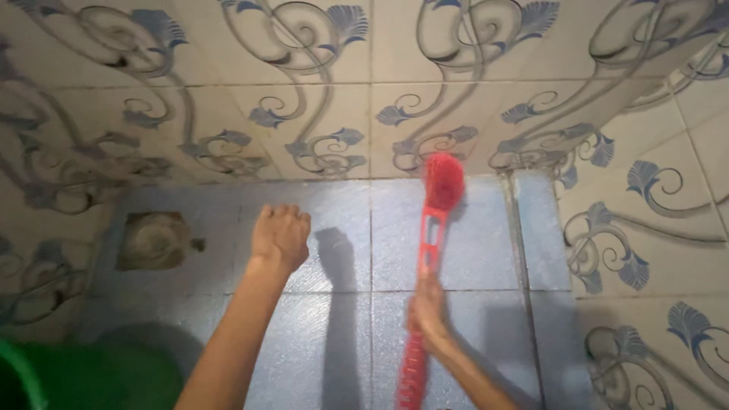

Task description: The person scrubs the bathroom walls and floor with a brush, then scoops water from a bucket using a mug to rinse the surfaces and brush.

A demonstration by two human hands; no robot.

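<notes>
- A green plastic bucket is seen at the lower left corner, cut off by the frame; one is counted
- A square floor drain is set into the blue tiled floor near the left wall, well apart from both hands; one is counted
- The left hand is held out over the floor, its fingers curled together into a loose fist; nothing is gripped by it
- One red long-handled scrubbing brush is counted, its bristled head laid where the floor meets the patterned wall tiles, its slotted handle running back toward the person
- The brush is judged light and stiff, being moulded plastic, with bristles that give under pressure; the handle may be slippery if wet, though wetness cannot be told for certain
- The right hand is closed around the handle at about mid-length, fingers wrapped on it; a hold there, or lower on the ribbed end, is judged soundest for pressing the head down
- Two hands are counted, both the person's own
</notes>
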